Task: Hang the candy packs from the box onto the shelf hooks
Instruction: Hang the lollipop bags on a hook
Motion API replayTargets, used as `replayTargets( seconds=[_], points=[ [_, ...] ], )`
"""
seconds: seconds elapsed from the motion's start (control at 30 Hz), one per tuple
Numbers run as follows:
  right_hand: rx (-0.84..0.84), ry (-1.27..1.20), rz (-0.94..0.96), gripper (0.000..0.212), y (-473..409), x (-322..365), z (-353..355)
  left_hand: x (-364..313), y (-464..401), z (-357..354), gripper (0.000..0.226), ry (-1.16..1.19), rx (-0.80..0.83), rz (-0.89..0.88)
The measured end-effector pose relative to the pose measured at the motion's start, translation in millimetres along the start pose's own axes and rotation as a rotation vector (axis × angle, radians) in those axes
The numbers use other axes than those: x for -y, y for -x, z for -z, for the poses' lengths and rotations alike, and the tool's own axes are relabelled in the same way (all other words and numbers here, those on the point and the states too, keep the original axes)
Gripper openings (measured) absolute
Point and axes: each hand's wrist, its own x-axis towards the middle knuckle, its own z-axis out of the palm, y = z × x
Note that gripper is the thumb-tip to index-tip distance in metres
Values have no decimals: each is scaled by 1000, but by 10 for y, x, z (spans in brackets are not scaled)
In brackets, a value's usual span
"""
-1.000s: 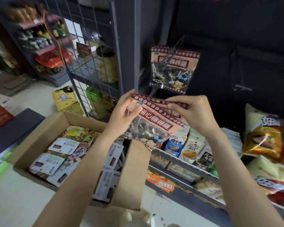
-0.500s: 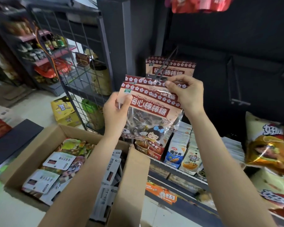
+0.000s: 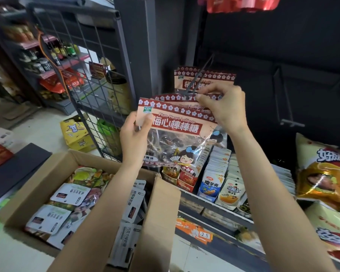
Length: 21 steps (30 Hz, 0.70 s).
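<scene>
The front lollipop pack [image 3: 175, 132] is held up at the tip of the shelf hook [image 3: 199, 75], its hole perhaps just reaching the prongs, the right hand [image 3: 225, 106] pinching the top edge and the left hand [image 3: 134, 134] gripping its left side, above the open cardboard box [image 3: 161, 211] of packs.

"Plum Heart Lollipop" on the held candy pack [image 3: 175, 126]; "2.5" on the orange shelf tag [image 3: 194, 230].
</scene>
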Motion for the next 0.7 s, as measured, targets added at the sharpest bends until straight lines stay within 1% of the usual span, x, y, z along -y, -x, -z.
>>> replayTargets(
  seconds=[0.07,0.23,0.3,0.37,0.47,0.6,0.7],
  points=[
    [-9,60,38,6,19,19,-15,-36,13,9,6,-8,10,-5],
    [-56,77,46,6,54,16,-29,-41,29,17,4,7,23,9],
    [-84,45,23,6,66,8,-22,-41,38,21,6,20,38,10],
    [-90,-17,-37,12,71,9,-11,-50,39,21,5,34,55,7],
    [-82,-20,-69,15,54,26,10,-53,28,19,5,39,57,-2],
    [-10,59,-21,6,56,69,-10,-24,9,7,10,37,48,19],
    [-47,123,37,5,94,73,-50,-16,4,0,13,30,38,36]
  ],
)
